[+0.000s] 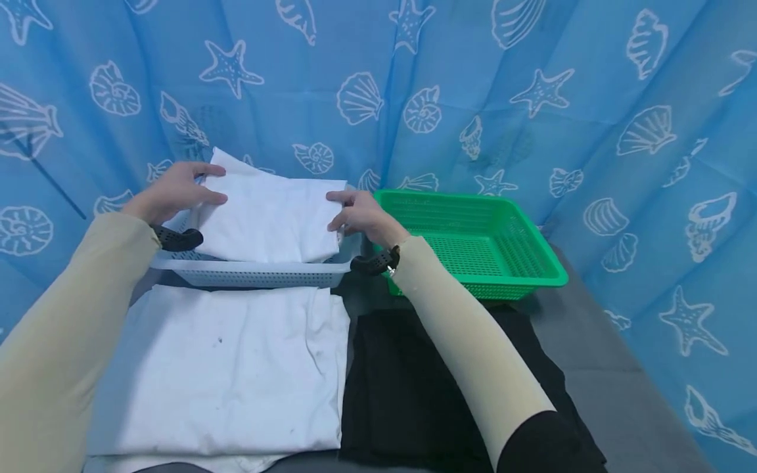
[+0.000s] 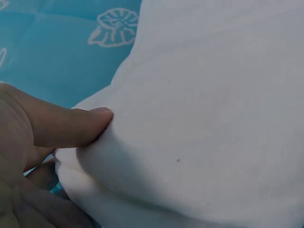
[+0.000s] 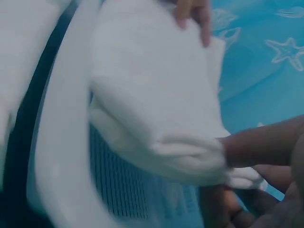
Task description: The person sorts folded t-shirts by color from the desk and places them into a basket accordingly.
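Note:
A folded white cloth (image 1: 269,213) is held between both hands over the white basket (image 1: 260,274), tilted, its far left corner raised. My left hand (image 1: 174,190) grips its left edge; in the left wrist view the thumb (image 2: 90,124) lies on top of the fabric with fingers beneath. At the other end my right hand (image 1: 367,217) pinches the right edge, and the right wrist view shows the folded layers (image 3: 180,154) between thumb and fingers. The cloth hides most of the basket's inside. Both wrists wear black bands.
A green basket (image 1: 526,276) stands to the right of the white one. In front lie a larger folded white cloth (image 1: 236,368) and a folded black cloth (image 1: 402,387), partly under the right forearm. A blue curtain (image 1: 449,85) with shell prints hangs behind the grey table (image 1: 615,394).

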Motion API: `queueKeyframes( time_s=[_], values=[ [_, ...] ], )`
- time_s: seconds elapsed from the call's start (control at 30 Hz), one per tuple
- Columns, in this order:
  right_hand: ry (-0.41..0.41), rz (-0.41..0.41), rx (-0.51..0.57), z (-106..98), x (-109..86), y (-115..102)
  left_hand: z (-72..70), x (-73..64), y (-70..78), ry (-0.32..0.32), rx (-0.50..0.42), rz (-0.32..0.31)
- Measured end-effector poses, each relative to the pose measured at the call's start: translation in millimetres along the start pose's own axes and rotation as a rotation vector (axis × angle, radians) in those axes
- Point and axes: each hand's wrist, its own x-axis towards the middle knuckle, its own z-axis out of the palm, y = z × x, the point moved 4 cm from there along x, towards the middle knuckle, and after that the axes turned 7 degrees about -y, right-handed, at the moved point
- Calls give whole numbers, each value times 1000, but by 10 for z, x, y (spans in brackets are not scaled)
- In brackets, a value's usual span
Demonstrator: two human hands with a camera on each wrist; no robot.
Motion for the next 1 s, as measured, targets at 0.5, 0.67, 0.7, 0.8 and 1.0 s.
queueKeyframes(
  time_s=[0.5,0.67,0.7,0.8,1.0],
  values=[
    [190,-257,-137,100,-956,-166,473,-1043,121,160,65,170],
    [77,-182,-31,322,-1281,74,673,-1438,-107,155,114,189],
    [56,-163,-9,362,-1314,136,702,-1485,-175,156,111,189],
    [-1,-108,20,476,-1370,310,756,-1567,-422,173,103,157],
    [-43,-7,-10,692,-1373,569,786,-1606,-969,230,58,27]
  ],
)
